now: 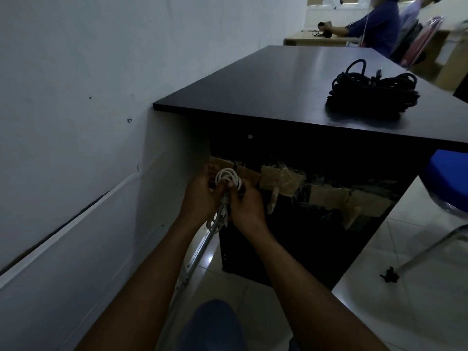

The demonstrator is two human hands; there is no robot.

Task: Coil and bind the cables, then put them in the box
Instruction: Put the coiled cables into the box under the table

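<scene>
A coiled white cable (226, 177) is held between both hands in front of the dark space under the desk. My left hand (200, 196) grips the bundle from the left. My right hand (247, 205) pinches its middle, thumb on top. Loops stick out above the fingers and a tail (215, 222) hangs below. Behind the hands, cardboard boxes (281, 182) with open flaps stand under the desk, holding tangled cables. A pile of black cables (372, 88) lies on the desk top at the right.
The black desk (253, 92) stands against a white wall (76, 97) on the left. A blue chair (448, 183) is at the right on the tiled floor. Another person sits at a far table (316, 38). A small black object (390, 274) lies on the floor.
</scene>
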